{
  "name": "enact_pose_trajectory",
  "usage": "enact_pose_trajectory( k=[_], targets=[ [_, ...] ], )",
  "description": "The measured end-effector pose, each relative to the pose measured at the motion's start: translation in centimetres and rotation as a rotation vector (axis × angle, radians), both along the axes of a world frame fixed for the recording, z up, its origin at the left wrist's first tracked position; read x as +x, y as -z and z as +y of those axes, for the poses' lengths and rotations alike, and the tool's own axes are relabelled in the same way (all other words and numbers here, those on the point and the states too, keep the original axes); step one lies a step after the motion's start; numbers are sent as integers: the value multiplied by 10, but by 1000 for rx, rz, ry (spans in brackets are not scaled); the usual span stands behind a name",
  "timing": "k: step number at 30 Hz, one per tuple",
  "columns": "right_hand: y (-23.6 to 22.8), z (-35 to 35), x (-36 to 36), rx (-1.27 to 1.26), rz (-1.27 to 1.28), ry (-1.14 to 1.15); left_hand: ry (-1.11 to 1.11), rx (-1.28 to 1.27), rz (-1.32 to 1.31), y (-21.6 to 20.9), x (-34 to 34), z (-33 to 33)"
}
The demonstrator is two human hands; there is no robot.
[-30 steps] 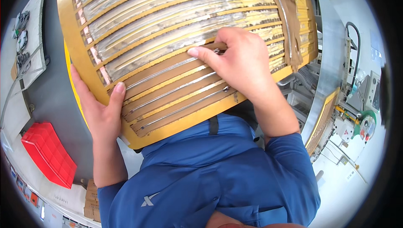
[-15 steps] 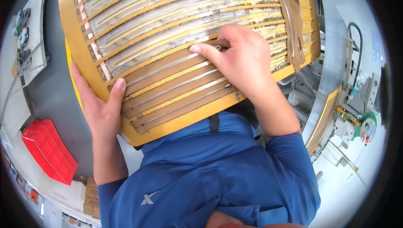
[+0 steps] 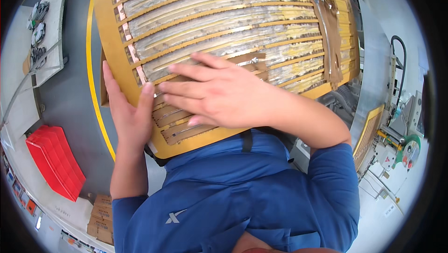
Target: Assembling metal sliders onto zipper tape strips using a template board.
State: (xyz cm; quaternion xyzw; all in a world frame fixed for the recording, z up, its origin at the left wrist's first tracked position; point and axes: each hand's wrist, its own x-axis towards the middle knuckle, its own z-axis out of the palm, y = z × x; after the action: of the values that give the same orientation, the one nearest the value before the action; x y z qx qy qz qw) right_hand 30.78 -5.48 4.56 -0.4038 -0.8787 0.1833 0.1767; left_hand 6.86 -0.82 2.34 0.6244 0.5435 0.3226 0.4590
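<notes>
A yellow slotted board (image 3: 108, 24) lies tilted in front of me, with long channels running across it. My left hand (image 3: 133, 120) grips its left edge, thumb on top and fingers along the side. Flat and spread, my right hand (image 3: 221, 95) rests over the nearest channels, where brown zippers (image 3: 186, 132) with silver metal teeth lie lengthwise. It covers much of them; the end of one, with its slider, shows past the wrist. Several loose brown zippers (image 3: 332, 43) lie crosswise in a bunch on the right part of the board.
Stacked red bins (image 3: 56, 162) and cardboard boxes (image 3: 100, 220) are at the left. Farther up stands a pale table (image 3: 56, 34) with dark bundles. A yellow line (image 3: 91, 66) marks the grey floor. Machinery and another slotted board (image 3: 366, 136) are at the right.
My right hand has let go of the zipper's right end, moved left and opened flat over the zippers. The board appears shifted slightly right in the view; my left hand keeps its hold.
</notes>
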Motion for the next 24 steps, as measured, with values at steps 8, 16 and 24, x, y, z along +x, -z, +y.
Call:
enact_pose_trajectory(
  k=[8, 16, 24],
  targets=[
    [-15, 0, 53, -57, -76, 30, 79, 77, 173, -1, 4, 1],
    [-27, -32, 133, -125, -131, 161, 68, 75, 43, 15, -10, -5],
    [-17, -63, 148, 1, -74, 361, 53, -11, -135, 15, -21, -18]
  ],
)
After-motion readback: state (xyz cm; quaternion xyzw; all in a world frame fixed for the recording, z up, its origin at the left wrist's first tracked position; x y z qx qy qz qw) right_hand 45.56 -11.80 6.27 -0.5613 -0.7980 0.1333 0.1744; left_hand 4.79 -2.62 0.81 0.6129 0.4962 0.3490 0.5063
